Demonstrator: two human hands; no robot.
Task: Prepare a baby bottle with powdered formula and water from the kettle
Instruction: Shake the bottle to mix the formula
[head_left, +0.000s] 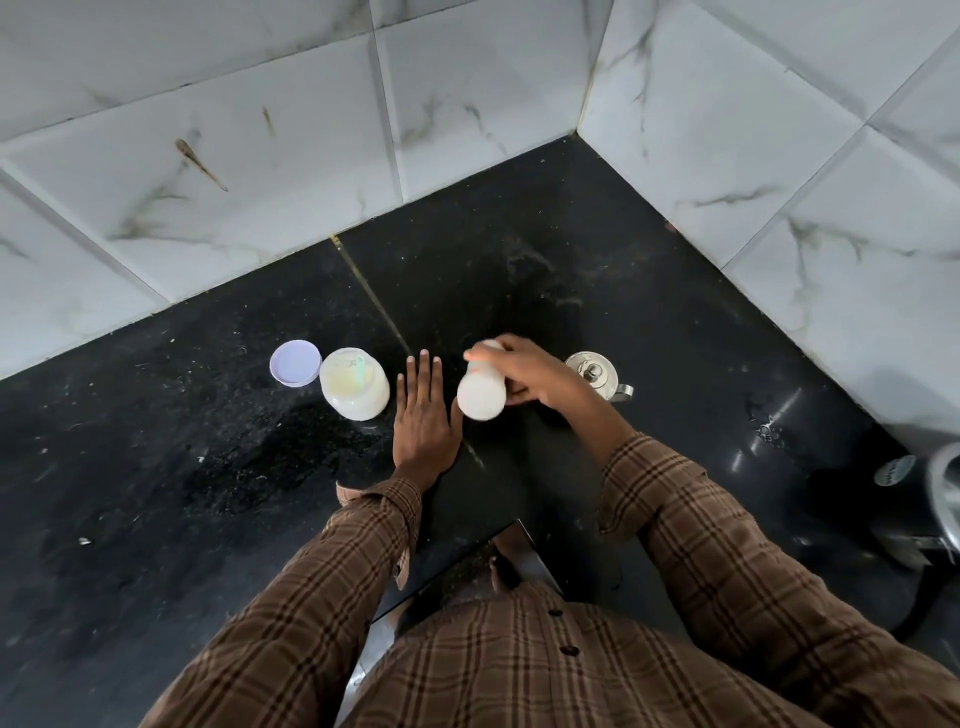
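Right hand (524, 375) grips baby bottle (481, 395) mid-frame, tilted, milky, likely mixing. Left hand (423, 415) flat on counter (156, 467), bracing. Open formula jar (354, 383), lid (295, 362) left; kettle (597, 375) right.

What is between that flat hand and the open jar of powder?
Nothing visible. The left hand lies flat on the black counter, right beside the open jar, with only bare counter between them. The right hand holds the bottle on the other side.
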